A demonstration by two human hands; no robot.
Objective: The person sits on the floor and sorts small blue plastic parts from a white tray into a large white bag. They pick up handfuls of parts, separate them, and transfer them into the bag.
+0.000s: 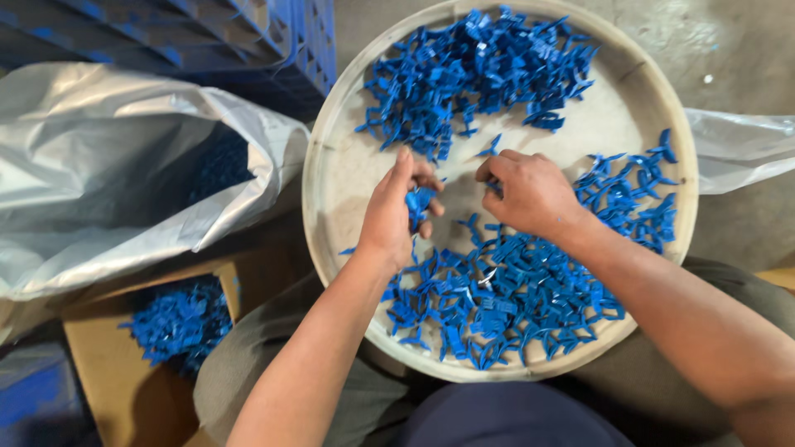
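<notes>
A round pale tray (331,165) rests on my lap. It carries many small blue plastic clips in two heaps: one at the far side (472,74) and one along the near and right side (513,290). My left hand (393,215) is curled over the tray's middle, holding a few blue clips in its fingers. My right hand (530,194) is beside it, knuckles up, fingertips pinching a blue clip near the tray's centre. The two hands almost touch.
A large clear plastic bag (124,165) lies open at the left with blue clips inside. A cardboard box (108,364) at lower left holds more blue clips (178,323). Blue plastic crates (248,33) stand at top left. Another plastic bag (737,145) lies at the right on the concrete floor.
</notes>
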